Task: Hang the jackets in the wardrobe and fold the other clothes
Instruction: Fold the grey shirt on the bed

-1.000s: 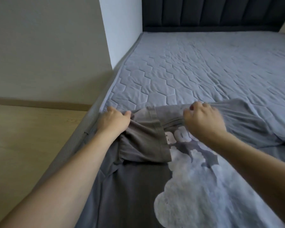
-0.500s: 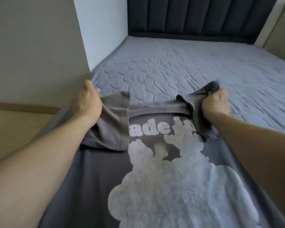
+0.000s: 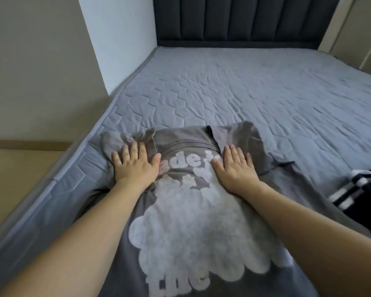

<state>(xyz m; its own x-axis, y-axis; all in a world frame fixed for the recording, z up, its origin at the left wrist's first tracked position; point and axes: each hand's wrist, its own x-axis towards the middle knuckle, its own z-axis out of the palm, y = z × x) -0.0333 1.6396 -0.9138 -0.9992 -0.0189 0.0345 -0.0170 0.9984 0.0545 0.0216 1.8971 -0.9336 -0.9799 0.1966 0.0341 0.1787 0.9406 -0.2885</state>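
Obs.: grey T-shirt [image 3: 201, 232] lies print-up on the bed [image 3: 244, 93], near the left edge of the mattress, collar pointing toward the dark headboard [image 3: 234, 20]. Both sleeves are turned inward over the chest.

Left hand [image 3: 135, 166]: flat, fingers spread, pressing on the folded-in left sleeve. Right hand [image 3: 236, 168]: flat likewise, pressing beside the collar on the right sleeve fold. Neither grips cloth.

Step in hand, by my reading: flattening the sleeve folds before the body is folded.

Technique notes: sweep palms outward and down from the collar so trapped creases leave at the hem; keep both side edges parallel; check the bunched cloth under the left wrist, which looks rucked, though the blur there makes this uncertain.

A dark garment with white stripes [image 3: 356, 194] lies at right, just beside the shirt, unfolded as far as visible.
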